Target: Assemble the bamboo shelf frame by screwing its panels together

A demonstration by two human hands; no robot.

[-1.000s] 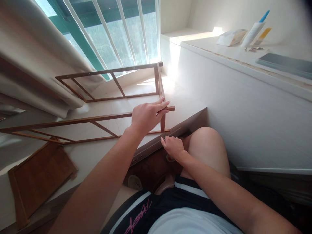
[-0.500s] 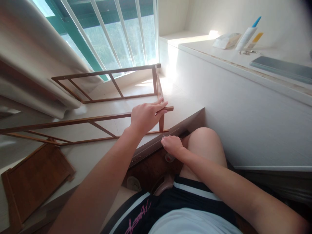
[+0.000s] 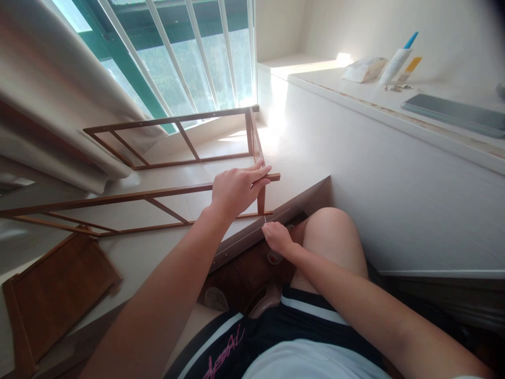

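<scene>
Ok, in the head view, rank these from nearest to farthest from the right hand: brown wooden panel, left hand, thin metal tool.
1. Thin metal tool: held in the right hand.
2. Left hand: forward and left, on the wooden frame.
3. Brown wooden panel: far left, low in the view.

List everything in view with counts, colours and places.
Wooden frame: one, brown, centre
Wooden panel: one, brown, lower left
Ledge: one, pale, beneath frame
Curtain: one, beige, upper left
Barred window: one, green-white, top
Counter: one, white, right
Tube: one, white, blue-tipped, on counter
Unclear item: one, partly yellow, beside tube
Packet: one, whitish, left of tube
Metal bits: several, silvery, near tube
Slab: one, grey, far right
Thin rod: one, pale, in right hand
Shorts: one pair, black, bottom
Left hand: one, bare, on frame
Right hand: one, bare, holding rod
Legs: two, bare, bottom
</scene>
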